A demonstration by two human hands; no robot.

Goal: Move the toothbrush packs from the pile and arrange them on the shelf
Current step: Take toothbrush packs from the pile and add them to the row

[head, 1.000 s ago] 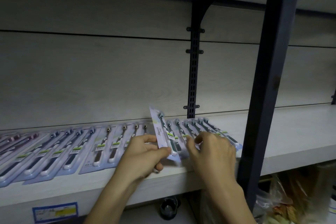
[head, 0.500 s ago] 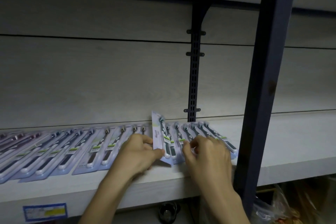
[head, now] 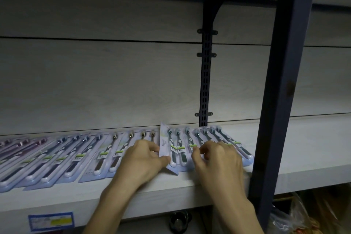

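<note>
The left hand (head: pixel 141 159) has its grip pinched on a tilted pack (head: pixel 165 145) standing on edge. Right of that grip, the right hand (head: pixel 218 159) curls its fingertips onto the fanned packs (head: pixel 224 142); whether it holds one I cannot tell. Beyond and left, a long row (head: pixel 62 156) already lies on the shelf (head: pixel 303 148). Most seems done; the pile is out of view.

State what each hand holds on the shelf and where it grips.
The left hand pinches the tilted toothbrush pack at its lower left edge. The right hand rests curled fingers on the overlapped packs; its grip cannot be told.
</note>
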